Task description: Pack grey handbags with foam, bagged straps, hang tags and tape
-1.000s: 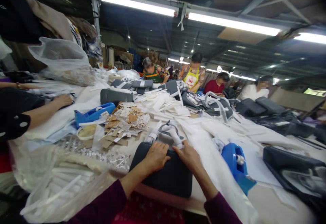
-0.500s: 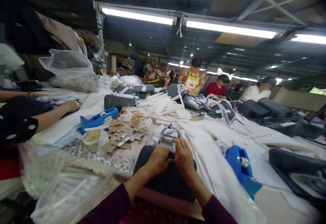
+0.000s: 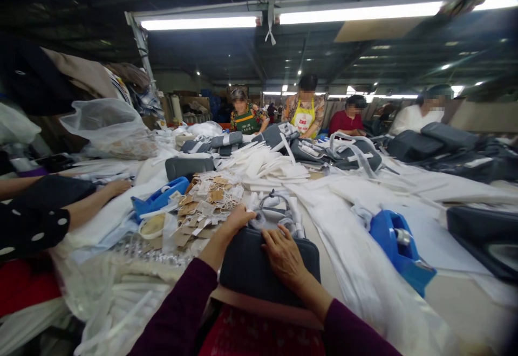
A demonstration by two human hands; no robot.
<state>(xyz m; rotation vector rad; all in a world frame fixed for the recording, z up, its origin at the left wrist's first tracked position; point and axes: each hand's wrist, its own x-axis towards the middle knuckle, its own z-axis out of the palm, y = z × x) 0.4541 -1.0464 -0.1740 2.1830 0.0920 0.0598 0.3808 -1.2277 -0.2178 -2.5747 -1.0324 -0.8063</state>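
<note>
A dark grey handbag [image 3: 246,269] leans at the table's front edge in front of me, its top edge away from me. A handle wrapped in pale foam [image 3: 293,216] rises behind that edge, with a thin dark loop strap [image 3: 279,197] beside it. My left hand [image 3: 232,224] is closed on the bag's upper left corner, with part of its fingers hidden behind the edge. My right hand [image 3: 285,256] lies open across the bag's front just under the top edge, fingers stretched out and spread a little.
Cardboard tags with strings [image 3: 210,199] are heaped left of the bag. One blue tape dispenser [image 3: 159,197] stands behind them, another [image 3: 396,245] at right. White foam strips [image 3: 263,167] and more grey bags [image 3: 190,167] lie farther back. A co-worker's arm [image 3: 93,199] reaches in at left.
My hands have moved apart from the middle of the top edge, left hand to the left corner, right hand down onto the front. The bag's front now faces me more.
</note>
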